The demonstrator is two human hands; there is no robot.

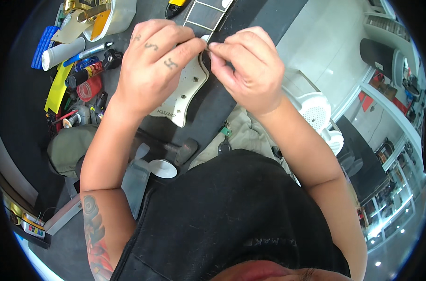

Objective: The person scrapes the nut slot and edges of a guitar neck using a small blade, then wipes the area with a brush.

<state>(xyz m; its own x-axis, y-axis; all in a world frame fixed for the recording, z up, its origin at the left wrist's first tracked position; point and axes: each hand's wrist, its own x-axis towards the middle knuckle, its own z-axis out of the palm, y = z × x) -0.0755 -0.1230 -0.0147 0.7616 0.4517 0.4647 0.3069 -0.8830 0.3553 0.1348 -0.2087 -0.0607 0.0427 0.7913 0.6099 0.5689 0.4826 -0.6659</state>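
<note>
A white guitar headstock with several tuner holes points toward me on the dark bench. Its dark fretboard, crossed by metal frets, runs away to the top edge. My left hand lies over the left side of the headstock, fingers curled and the index fingertip near the nut end. Just right of it, my right hand pinches thumb and index finger together. The two hands' fingertips almost meet where headstock and neck join. Whatever lies between them is too small or hidden to make out.
A white plastic tub with gold metal parts stands far left. Near it lie a white cylinder, a blue pen and a yellow-green strip. A white dish sits nearer me. White chairs stand at right.
</note>
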